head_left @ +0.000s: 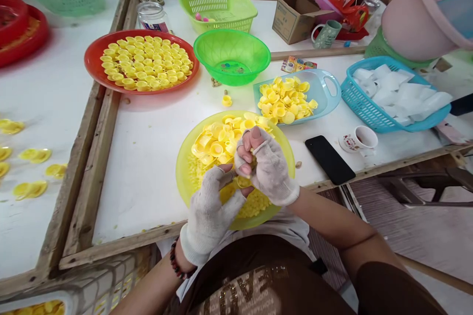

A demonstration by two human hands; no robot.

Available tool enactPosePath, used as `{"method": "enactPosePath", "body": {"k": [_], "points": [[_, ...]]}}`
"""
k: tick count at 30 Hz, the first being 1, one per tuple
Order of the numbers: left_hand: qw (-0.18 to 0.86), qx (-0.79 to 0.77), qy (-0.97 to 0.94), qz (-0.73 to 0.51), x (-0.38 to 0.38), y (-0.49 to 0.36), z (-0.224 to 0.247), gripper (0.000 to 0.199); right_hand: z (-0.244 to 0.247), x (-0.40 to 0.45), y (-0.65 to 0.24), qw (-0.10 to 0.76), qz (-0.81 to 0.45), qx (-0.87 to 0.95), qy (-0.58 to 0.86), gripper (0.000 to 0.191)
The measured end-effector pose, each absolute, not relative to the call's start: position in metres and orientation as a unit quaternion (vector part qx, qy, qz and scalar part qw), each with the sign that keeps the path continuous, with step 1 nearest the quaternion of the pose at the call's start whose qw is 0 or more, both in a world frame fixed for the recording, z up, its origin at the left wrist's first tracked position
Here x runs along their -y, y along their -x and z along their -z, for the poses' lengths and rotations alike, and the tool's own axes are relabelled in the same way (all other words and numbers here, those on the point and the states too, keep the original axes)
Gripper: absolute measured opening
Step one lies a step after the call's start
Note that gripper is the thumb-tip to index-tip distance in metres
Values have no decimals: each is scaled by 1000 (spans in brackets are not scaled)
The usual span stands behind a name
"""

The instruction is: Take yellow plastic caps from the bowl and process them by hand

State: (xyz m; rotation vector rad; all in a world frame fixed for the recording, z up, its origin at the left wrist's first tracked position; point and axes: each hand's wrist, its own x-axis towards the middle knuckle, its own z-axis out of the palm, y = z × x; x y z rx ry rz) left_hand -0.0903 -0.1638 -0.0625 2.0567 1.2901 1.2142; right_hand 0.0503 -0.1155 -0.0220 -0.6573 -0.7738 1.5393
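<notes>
My left hand (213, 209), in a white fingerless glove, pinches a small yellow plastic cup (242, 183) between thumb and fingers. Right against it, my right hand (268, 167), gloved the same way, is closed with its fingers curled. Bits of yellow show between those fingers, but most of what it holds is hidden. Both hands are over a yellow bowl (182, 177) on the table's near edge. Inside lie loose yellow cups (216, 140) at the back and small yellow pieces (254, 206) nearer me.
Behind stand a red tray (92, 71) of upright yellow cups, a green bowl (232, 44) and a blue tray (325, 86) of cups. A black phone (330, 160), a white mug (358, 140) and a blue basket (391, 120) sit right. Wooden strips (83, 206) border the table.
</notes>
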Motion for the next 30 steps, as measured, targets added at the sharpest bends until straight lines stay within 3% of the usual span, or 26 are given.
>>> {"method": "enactPosePath", "body": {"k": [9, 14, 21, 26, 30], "points": [[179, -448, -744, -461, 164, 108, 56, 42, 30, 121, -79, 526, -642, 430, 355, 36], [100, -468, -767, -428, 159, 140, 43, 39, 38, 134, -92, 423, -535, 569, 459, 34], [31, -453, -795, -401, 161, 138, 40, 27, 28, 130, -77, 300, -425, 724, 453, 10], [9, -424, -821, -382, 159, 112, 46, 10, 24, 122, -78, 222, -444, 734, 463, 18], [38, -422, -818, -388, 156, 112, 48, 18, 21, 119, -92, 228, -453, 737, 446, 18]]}}
